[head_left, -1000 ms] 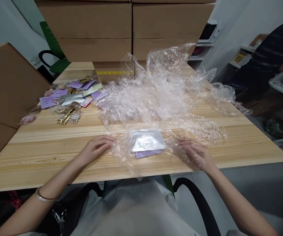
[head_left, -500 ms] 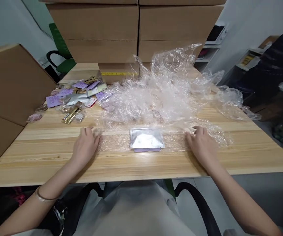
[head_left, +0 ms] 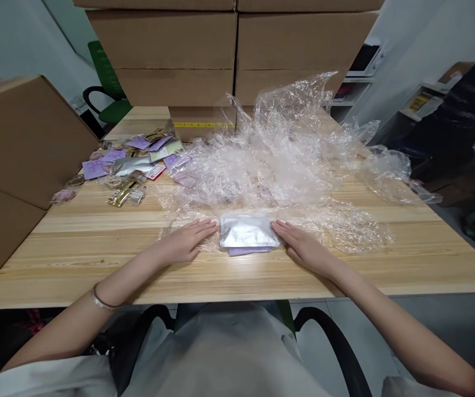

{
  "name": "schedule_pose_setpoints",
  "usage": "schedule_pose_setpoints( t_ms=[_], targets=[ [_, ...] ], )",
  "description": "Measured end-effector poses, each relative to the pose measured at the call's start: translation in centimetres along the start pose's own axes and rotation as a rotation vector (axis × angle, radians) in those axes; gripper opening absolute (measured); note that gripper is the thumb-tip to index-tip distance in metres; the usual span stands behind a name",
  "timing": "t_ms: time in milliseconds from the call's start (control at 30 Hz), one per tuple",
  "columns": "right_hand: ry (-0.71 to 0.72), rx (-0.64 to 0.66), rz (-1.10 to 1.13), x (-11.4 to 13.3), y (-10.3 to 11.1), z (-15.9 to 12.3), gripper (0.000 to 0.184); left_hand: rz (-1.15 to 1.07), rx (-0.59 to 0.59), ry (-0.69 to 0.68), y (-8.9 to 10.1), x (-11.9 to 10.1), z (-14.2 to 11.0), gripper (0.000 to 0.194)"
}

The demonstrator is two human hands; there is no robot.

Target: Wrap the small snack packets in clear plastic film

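Note:
A silver foil pouch [head_left: 249, 231] lies flat near the front of the table, with the edge of a purple packet [head_left: 249, 251] showing under it. Clear plastic film [head_left: 258, 165] is heaped behind the pouch, and a thin layer of it spreads to both sides. My left hand [head_left: 188, 241] lies flat on the film, fingertips at the pouch's left edge. On the other side, my right hand [head_left: 301, 245] is stretched out, its fingertips at the pouch's right edge. Both hands have extended fingers and hold nothing.
Purple, gold and silver packets [head_left: 132, 164] lie in a pile at the left. Cardboard boxes stand at the back [head_left: 171, 49] and left [head_left: 26, 149] of the wooden table [head_left: 76, 275]. A person in dark clothing [head_left: 469, 105] is at the far right.
The film near the pouch has been let go and lies flatter on the table. My hands moved outward, then came back in beside the pouch with fingers extended.

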State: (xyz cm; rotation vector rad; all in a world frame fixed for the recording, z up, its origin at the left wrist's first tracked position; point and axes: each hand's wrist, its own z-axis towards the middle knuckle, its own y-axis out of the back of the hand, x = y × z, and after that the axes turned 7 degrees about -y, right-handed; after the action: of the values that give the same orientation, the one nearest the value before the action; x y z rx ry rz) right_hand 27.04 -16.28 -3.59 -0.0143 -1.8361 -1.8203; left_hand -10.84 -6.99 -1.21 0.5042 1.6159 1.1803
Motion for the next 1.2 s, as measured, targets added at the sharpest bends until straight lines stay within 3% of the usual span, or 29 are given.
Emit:
schedule_pose_setpoints(
  t_ms=[133, 267, 433, 500, 600, 867, 1000, 1100, 1200],
  targets=[
    [-0.038, -0.031, -0.026, -0.5, 0.3, -1.6, 0.051, -0.006, -0.013, 0.037, 0.8, 2.1, -3.3, 0.052],
    [-0.070, -0.145, 0.016, -0.8, 0.4, -2.7, 0.041, -0.206, -0.143, 0.067, 1.5, 2.7, -6.1, 0.036],
    [-0.193, -0.217, 0.123, -0.5, 0.9, -3.7, 0.029, -0.330, -0.280, 0.338, 2.2, 1.8, -8.5, 0.036],
    [-0.244, -0.252, 0.154, -0.1, 1.5, -3.7, 0.027, -0.329, -0.382, 0.442, 2.3, 1.4, -8.8, 0.039],
    [-0.282, -0.287, 0.181, 0.6, 2.5, -3.2, 0.029, -0.288, -0.498, 0.471, 2.2, 1.2, -8.4, 0.040],
    [-0.331, -0.295, 0.238, 0.3, 5.0, 0.2, 0.045, -0.384, -0.622, 0.549, 3.0, 1.0, -6.2, 0.045],
    [-0.374, -0.189, 0.275, -0.2, 6.8, 1.8, 0.051, -0.396, -0.644, 0.586, 3.7, 1.4, -5.5, 0.046],
    [-0.398, -0.018, 0.272, -1.0, 7.1, 3.0, 0.051, -0.449, -0.574, 0.626, 3.5, 2.2, -5.0, 0.047],
    [-0.383, 0.113, 0.255, -1.9, 6.1, 3.8, 0.049, -0.453, -0.468, 0.636, 2.8, 3.4, -4.9, 0.046]
  ],
)
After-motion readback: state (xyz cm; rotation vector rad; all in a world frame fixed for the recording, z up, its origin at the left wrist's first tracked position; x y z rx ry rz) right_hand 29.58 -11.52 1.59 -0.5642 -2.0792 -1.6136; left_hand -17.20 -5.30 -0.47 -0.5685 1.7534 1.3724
